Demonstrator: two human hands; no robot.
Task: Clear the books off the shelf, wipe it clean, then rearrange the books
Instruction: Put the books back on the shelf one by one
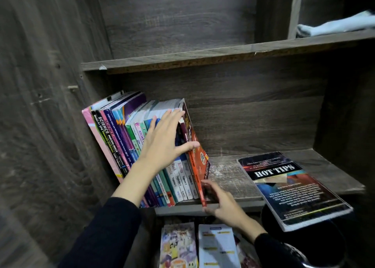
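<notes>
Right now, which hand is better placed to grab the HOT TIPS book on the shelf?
Probably the right hand: it sits nearer the HOT TIPS book, while the left hand lies flat against the leaning row of books.

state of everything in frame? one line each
Row of books: standing, spines out, shelf's left end.
Orange book: standing, rightmost in the row.
Left hand: flat, fingers straight, pressing the row.
Right hand: touching orange book's lower end; grip unclear.
HOT TIPS book: lying flat, overhanging shelf's front edge.
Cloth: crumpled, on upper shelf.
Shelf: whitish marks on bare part.
</notes>
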